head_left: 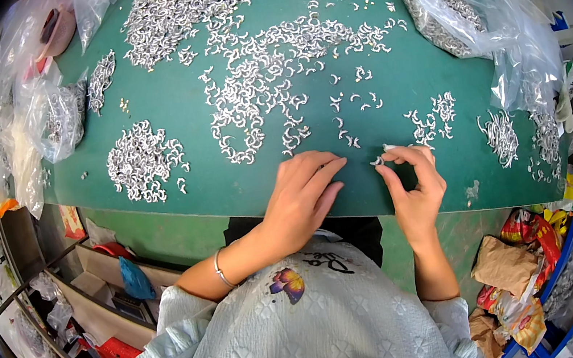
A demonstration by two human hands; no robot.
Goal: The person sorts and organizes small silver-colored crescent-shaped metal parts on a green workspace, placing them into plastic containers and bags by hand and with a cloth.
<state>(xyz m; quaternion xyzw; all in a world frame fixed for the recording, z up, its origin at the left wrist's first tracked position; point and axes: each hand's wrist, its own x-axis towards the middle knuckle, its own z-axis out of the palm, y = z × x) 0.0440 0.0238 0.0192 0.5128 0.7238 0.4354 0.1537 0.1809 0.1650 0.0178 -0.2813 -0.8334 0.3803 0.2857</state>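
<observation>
My right hand [416, 186] is closed in a pinch near the front edge of the green table [230, 194]. Between its thumb and forefinger is a small silver crescent-shaped piece [376, 161]. To its left, my left hand [303, 195] lies at the table with its fingers stretched toward the right and the thumb a little apart; I see nothing held in it. Just beyond the hands lie a few loose crescents [347, 134]. A broad spread of the same pieces [255, 84] reaches to the far side, and a round pile [143, 162] sits on the left.
Smaller clusters [433, 118] and a heap [500, 138] lie on the right. A clear plastic bag [458, 16] of pieces stands at the far right, with more bags [58, 116] at the left. Below are a drawer unit [108, 292] and crumpled packaging [507, 265].
</observation>
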